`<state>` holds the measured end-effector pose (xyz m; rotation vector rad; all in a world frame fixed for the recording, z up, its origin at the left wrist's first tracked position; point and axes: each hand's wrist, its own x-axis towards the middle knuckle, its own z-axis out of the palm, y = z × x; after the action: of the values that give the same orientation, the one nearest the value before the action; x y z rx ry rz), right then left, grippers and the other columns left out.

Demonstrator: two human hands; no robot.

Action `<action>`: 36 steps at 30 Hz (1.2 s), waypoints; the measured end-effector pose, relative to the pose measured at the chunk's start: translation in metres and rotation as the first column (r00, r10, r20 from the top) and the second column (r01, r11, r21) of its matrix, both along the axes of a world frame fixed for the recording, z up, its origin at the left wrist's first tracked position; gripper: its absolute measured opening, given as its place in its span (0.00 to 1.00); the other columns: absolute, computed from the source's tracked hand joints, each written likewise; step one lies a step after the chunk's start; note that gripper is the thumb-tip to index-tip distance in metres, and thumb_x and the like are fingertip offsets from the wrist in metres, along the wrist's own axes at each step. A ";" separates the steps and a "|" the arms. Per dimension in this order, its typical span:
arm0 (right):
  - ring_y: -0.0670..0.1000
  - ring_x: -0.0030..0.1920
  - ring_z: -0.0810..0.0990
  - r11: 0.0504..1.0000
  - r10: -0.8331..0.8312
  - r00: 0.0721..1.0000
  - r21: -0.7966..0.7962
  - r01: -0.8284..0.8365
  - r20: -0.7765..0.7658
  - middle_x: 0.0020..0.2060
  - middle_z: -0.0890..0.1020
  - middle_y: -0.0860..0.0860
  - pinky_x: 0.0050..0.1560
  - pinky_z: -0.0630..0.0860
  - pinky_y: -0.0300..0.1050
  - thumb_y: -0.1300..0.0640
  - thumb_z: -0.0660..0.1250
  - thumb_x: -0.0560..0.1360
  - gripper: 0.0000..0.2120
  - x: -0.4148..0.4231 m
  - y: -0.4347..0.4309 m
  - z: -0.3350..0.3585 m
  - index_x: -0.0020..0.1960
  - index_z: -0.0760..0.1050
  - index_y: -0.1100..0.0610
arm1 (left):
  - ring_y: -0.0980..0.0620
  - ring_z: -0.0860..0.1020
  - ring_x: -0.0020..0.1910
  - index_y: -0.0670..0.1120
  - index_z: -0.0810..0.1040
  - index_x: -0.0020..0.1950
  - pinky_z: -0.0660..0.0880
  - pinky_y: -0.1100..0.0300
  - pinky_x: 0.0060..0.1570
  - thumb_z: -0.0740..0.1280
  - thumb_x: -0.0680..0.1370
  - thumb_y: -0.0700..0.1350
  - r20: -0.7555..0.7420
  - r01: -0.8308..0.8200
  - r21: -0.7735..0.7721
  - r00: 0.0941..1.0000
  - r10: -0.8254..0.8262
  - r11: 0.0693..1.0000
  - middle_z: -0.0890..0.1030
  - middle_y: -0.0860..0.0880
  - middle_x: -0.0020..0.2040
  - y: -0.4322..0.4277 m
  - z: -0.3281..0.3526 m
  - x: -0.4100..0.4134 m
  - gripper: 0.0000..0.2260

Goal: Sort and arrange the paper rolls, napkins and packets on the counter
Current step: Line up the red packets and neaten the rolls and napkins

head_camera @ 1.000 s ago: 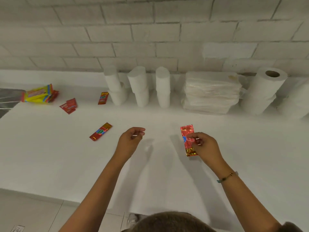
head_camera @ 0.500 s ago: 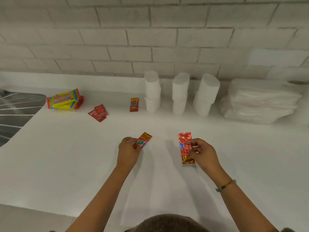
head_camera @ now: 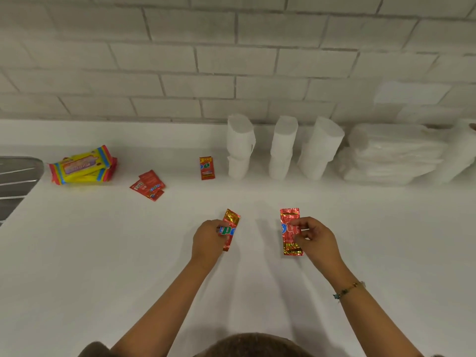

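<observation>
My left hand [head_camera: 208,240] pinches a red and gold foil packet [head_camera: 230,228] just over the white counter [head_camera: 103,253]. My right hand [head_camera: 313,239] pinches a second, wider red packet [head_camera: 289,229] beside it, a hand's width to the right. Another red packet [head_camera: 206,168] lies near the back, and two overlapping red packets [head_camera: 148,185] lie to its left. Three stacks of white paper rolls [head_camera: 280,148] stand along the wall. A pile of white napkins [head_camera: 394,155] sits right of them.
A yellow wrapped pack with pink ends [head_camera: 83,166] lies at the back left. A metal sink drainer [head_camera: 15,181] borders the counter's left end. A large paper roll [head_camera: 463,148] stands at the far right. A white brick wall [head_camera: 231,60] closes off the back.
My left hand reached left to the loose red packet, took hold of it and brought it in beside the right hand's packet. The camera turned left, so the rolls sit further right.
</observation>
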<state>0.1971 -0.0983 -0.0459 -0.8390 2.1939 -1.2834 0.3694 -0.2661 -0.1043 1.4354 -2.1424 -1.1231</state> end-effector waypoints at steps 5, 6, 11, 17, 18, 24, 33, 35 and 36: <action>0.46 0.42 0.79 1.000 0.007 1.000 -0.004 -0.007 0.006 0.47 0.80 0.51 0.33 0.74 0.27 0.71 0.65 0.70 0.14 -0.008 -0.013 0.002 0.49 0.78 0.55 | 0.52 0.79 0.40 0.44 0.80 0.56 0.72 0.76 0.35 0.70 0.73 0.38 -0.200 -0.196 0.039 0.959 0.199 0.980 0.81 0.42 0.56 -0.047 0.029 0.007 0.12; 0.47 0.42 0.79 1.000 0.012 1.000 -0.010 -0.012 0.011 0.47 0.80 0.51 0.33 0.74 0.28 0.71 0.64 0.70 0.14 -0.008 -0.015 0.002 0.48 0.78 0.54 | 0.53 0.78 0.36 0.43 0.80 0.55 0.71 0.76 0.31 0.71 0.72 0.37 -0.248 -0.223 0.038 0.942 0.226 0.974 0.82 0.40 0.54 -0.061 0.036 0.007 0.12; 0.49 0.44 0.80 0.999 0.029 1.000 0.019 -0.029 0.002 0.48 0.80 0.49 0.34 0.75 0.28 0.69 0.65 0.71 0.19 -0.012 -0.017 0.002 0.42 0.74 0.43 | 0.44 0.80 0.52 0.41 0.78 0.60 0.78 0.56 0.48 0.71 0.73 0.40 -0.262 -0.375 -0.027 0.897 0.355 0.927 0.79 0.42 0.60 -0.135 0.064 -0.005 0.16; 0.48 0.43 0.80 0.997 -0.016 1.000 0.075 0.017 -0.014 0.48 0.80 0.50 0.31 0.74 0.27 0.68 0.65 0.71 0.18 -0.023 -0.008 0.003 0.42 0.74 0.43 | 0.40 0.78 0.56 0.39 0.76 0.62 0.76 0.51 0.54 0.70 0.73 0.40 -0.168 -0.333 0.002 0.930 0.328 0.943 0.78 0.40 0.62 -0.188 0.040 -0.032 0.18; 0.49 0.44 0.79 0.996 -0.027 0.999 0.087 0.028 -0.020 0.48 0.80 0.50 0.32 0.74 0.27 0.68 0.65 0.72 0.18 -0.024 -0.006 0.002 0.42 0.74 0.43 | 0.40 0.78 0.57 0.38 0.76 0.62 0.75 0.52 0.55 0.70 0.73 0.39 -0.148 -0.325 0.009 0.935 0.323 0.946 0.78 0.40 0.62 -0.193 0.034 -0.036 0.18; 0.44 0.41 0.78 0.987 -0.092 0.995 0.131 0.097 -0.046 0.46 0.80 0.48 0.32 0.73 0.25 0.68 0.66 0.71 0.17 -0.031 0.007 0.000 0.43 0.74 0.45 | 0.39 0.78 0.56 0.38 0.77 0.60 0.74 0.52 0.55 0.68 0.74 0.38 -0.042 -0.303 -0.011 0.952 0.303 0.953 0.79 0.39 0.60 -0.201 0.014 -0.049 0.15; 0.46 0.43 0.78 0.988 -0.063 0.997 0.141 0.069 -0.046 0.45 0.79 0.46 0.32 0.72 0.24 0.67 0.67 0.71 0.19 -0.030 0.003 -0.002 0.41 0.72 0.42 | 0.38 0.70 0.64 0.39 0.77 0.61 0.64 0.49 0.66 0.64 0.77 0.45 0.138 -0.127 -0.279 0.976 0.171 0.952 0.71 0.38 0.67 -0.205 0.008 -0.033 0.16; 0.42 0.40 0.79 0.991 -0.033 0.999 0.130 0.037 -0.034 0.43 0.79 0.44 0.33 0.73 0.26 0.69 0.66 0.71 0.20 -0.029 0.000 -0.003 0.41 0.73 0.42 | 0.39 0.71 0.62 0.41 0.78 0.60 0.63 0.49 0.66 0.63 0.78 0.45 0.153 -0.096 -0.360 0.975 0.160 0.928 0.73 0.39 0.66 -0.198 0.010 -0.023 0.14; 0.41 0.40 0.79 0.992 -0.020 0.999 0.122 0.023 -0.026 0.43 0.79 0.43 0.33 0.73 0.26 0.70 0.66 0.71 0.21 -0.028 -0.003 -0.004 0.41 0.73 0.42 | 0.40 0.72 0.62 0.42 0.79 0.59 0.62 0.49 0.67 0.63 0.78 0.45 0.154 -0.092 -0.382 0.975 0.162 0.920 0.74 0.40 0.65 -0.194 0.011 -0.016 0.13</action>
<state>0.1689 -0.1014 -0.0501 -0.7897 2.2810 -1.1408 0.3531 -0.4601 -0.0937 1.5137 -2.1937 -0.5136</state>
